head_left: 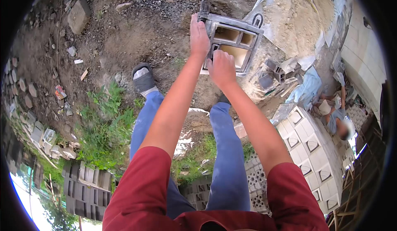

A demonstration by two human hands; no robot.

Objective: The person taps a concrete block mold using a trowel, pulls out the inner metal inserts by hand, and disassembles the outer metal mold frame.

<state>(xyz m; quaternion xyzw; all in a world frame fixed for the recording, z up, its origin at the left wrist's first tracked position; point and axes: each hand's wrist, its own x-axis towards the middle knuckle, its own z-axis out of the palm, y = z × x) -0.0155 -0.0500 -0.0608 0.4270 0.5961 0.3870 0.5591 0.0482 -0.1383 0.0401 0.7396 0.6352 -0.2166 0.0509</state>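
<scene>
A grey metal block mould [255, 29] lies on the ground ahead of me, its inner bars dividing it into several openings with pale, sandy-coloured surfaces inside. Looped handles stand at its far corners, one of them a metal loop [257, 21] on the right. My left hand [199, 36] rests along the mould's left side with fingers stretched out. Over the near left part of the mould, my right hand [223, 67] is closed in a fist. A small dark metal loop [214, 49] shows beside its thumb; what the curled fingers grip is hidden.
Sand [291, 18] lies on sheeting at the right, near broken blocks [273, 69] and a blue sheet [306, 86]. Patterned blocks [310, 148] are stacked at right, with a person [337, 117] beyond. A large stone [79, 16] lies left, above green weeds [103, 127].
</scene>
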